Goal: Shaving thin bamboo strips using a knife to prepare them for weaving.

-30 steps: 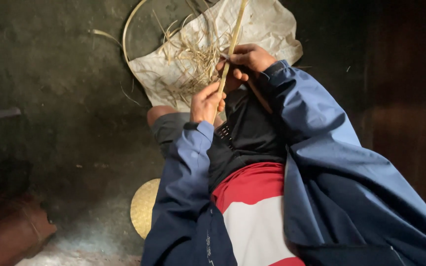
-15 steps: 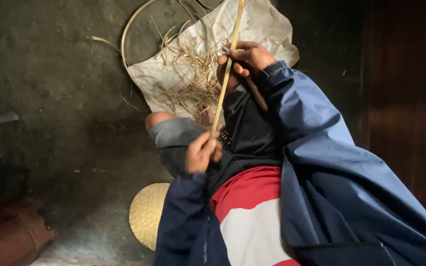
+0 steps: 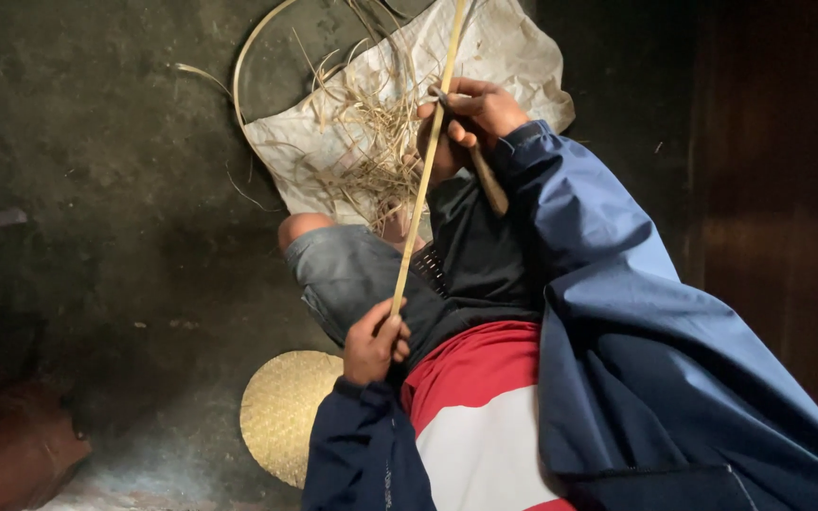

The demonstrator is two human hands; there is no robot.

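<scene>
- Gripping a long pale bamboo strip (image 3: 425, 180) at its near end: left hand (image 3: 374, 343), fingers curled tight around it, low over the lap.
- Pinching the same strip further up: right hand (image 3: 469, 121), closed around a knife (image 3: 481, 168) with a wooden handle, blade end laid against the strip; the edge itself too small to make out.
- Long axis of strip: running from about 7 o'clock at the left hand up to 1 o'clock, passing the right hand and leaving the top edge of the view.
- From the left-hand grip, free length lying toward 1 o'clock; right hand sitting on that line, well apart from the left, with bare strip between them.
- Right hand nearer the far end; left hand nearer the body.
- Beyond the right hand, at 11 o'clock: white sack (image 3: 504, 57) spread on the floor, covered with thin dry shavings (image 3: 371, 142).
- Curved hoop of split bamboo (image 3: 248, 57) at the sack's left edge.
- Round woven mat (image 3: 281, 412) on the floor at 9 o'clock from the left hand, close to the blue sleeve (image 3: 362, 454).
- Bare knee (image 3: 303, 227) and grey shorts under the strip's middle.
</scene>
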